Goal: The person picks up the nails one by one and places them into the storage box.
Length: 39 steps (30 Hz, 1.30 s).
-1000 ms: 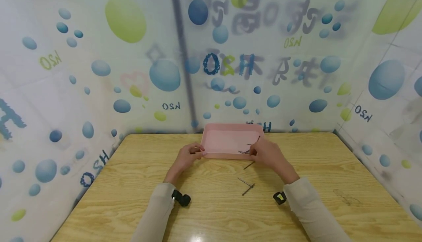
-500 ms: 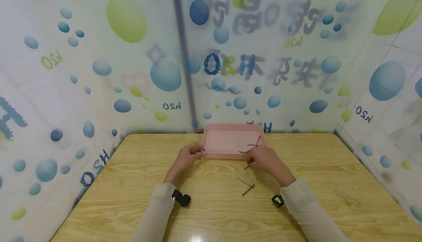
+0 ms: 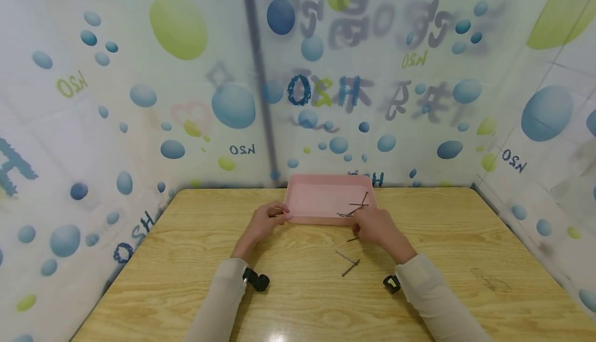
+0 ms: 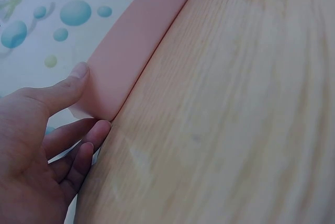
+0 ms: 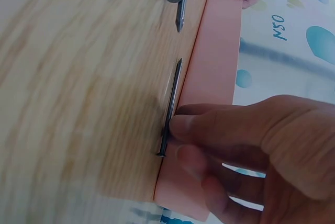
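A shallow pink tray [image 3: 316, 197] stands at the back of the wooden table, with several nails [image 3: 358, 205] in its right end. My left hand [image 3: 265, 223] holds the tray's near left corner; in the left wrist view the thumb lies at the rim and the fingers curl low by the base. Just in front of the tray's near wall, my right hand [image 3: 376, 226] pinches a dark nail [image 5: 172, 103] between thumb and index finger, close over the tabletop. Part of that nail is hidden by the hand in the head view.
Two more nails [image 3: 350, 268] lie crossed on the table [image 3: 298, 290], nearer the body. Behind the tray hangs a patterned curtain [image 3: 186, 99], which also encloses both sides. Dark wrist cameras [image 3: 256, 280] are strapped at both cuffs.
My right hand has drawn back from over the tray's right end to the nail in front of it. That nail has turned and shifted slightly. The left hand has stayed at the corner.
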Each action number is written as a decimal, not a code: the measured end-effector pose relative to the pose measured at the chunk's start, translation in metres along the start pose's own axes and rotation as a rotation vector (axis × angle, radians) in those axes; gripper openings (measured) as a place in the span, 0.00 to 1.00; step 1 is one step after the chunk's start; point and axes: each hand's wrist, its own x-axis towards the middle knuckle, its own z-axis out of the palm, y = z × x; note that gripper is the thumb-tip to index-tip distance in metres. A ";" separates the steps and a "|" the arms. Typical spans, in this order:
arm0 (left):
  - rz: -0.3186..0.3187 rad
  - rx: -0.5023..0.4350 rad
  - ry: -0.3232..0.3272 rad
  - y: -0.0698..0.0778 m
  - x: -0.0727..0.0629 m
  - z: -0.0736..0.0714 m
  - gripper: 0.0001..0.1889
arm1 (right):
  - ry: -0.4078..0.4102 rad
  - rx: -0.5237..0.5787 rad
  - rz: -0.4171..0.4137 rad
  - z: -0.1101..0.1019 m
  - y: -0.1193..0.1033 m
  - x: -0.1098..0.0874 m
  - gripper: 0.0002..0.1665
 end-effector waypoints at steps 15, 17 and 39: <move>0.010 -0.018 -0.007 -0.002 0.001 -0.001 0.08 | -0.040 0.032 -0.043 0.006 -0.002 0.002 0.20; 0.018 -0.023 -0.007 -0.002 0.001 -0.001 0.08 | -0.050 0.038 -0.039 0.005 -0.003 0.002 0.17; 0.016 -0.005 -0.007 0.000 0.001 -0.001 0.08 | -0.095 0.016 -0.039 0.002 0.000 0.001 0.18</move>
